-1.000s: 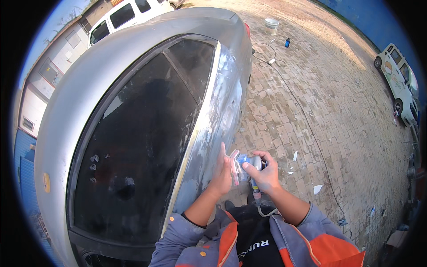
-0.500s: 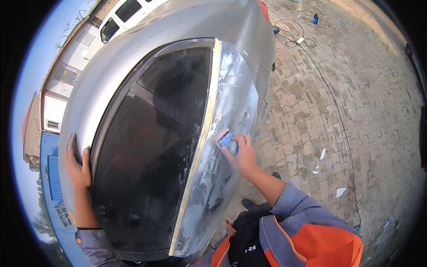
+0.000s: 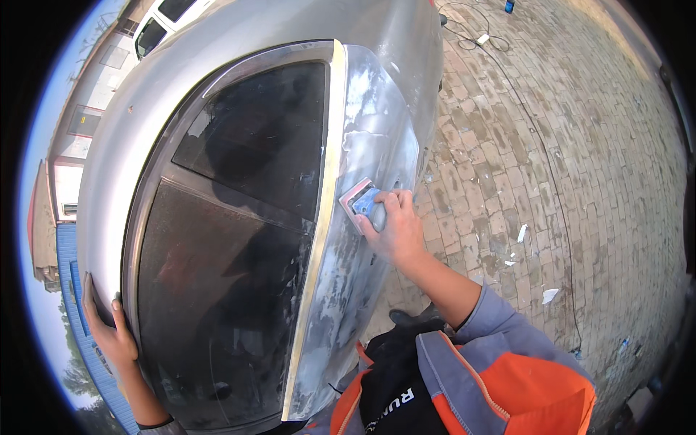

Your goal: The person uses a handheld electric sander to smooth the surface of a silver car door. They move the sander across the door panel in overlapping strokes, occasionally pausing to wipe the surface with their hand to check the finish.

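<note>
My right hand [image 3: 399, 230] grips a blue-and-grey hand sanding block [image 3: 367, 205] with a pinkish sheet at its edge. The block rests on the silver rear door panel [image 3: 362, 138] of a car, just right of the masking tape [image 3: 317, 257] below the window. Whitish, patchy sanded areas cover that panel. My left hand [image 3: 112, 330] lies on the edge of the roof [image 3: 109, 210], thumb apart from the fingers and nothing held. Between my hands is the dark, dusty side window [image 3: 225, 290].
A black cable [image 3: 540, 138] runs over the brick paving [image 3: 486, 167] on the right, with a white socket piece [image 3: 483, 39] far off. White scraps [image 3: 549, 296] lie on the bricks. A white vehicle [image 3: 156, 29] stands beyond the car, at far left.
The view has shifted, so the car sits differently in it. My left hand is nearer along the roof edge. My right hand keeps the sanding block on the panel, now tilted slightly differently.
</note>
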Available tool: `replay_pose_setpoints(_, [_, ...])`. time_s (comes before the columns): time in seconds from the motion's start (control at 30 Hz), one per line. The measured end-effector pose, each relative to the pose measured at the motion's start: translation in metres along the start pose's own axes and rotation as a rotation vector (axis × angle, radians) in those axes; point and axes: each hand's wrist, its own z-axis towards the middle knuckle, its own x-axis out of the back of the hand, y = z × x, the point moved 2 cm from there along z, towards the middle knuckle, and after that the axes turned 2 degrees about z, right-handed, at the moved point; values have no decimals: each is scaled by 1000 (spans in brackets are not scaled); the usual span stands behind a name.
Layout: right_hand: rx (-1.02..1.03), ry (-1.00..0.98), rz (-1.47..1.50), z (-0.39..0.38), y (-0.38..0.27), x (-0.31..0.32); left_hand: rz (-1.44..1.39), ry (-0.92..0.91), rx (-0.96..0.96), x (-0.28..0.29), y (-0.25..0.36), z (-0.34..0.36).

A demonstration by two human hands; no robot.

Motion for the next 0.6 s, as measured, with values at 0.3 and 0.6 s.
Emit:
replay_pose_setpoints(0.3, [73, 166, 59, 15, 48, 0, 133, 56, 63, -26, 20, 47])
replay_pose_setpoints(0.6, [-6, 138, 111, 30, 67, 1, 117, 71, 134, -26, 25, 48])
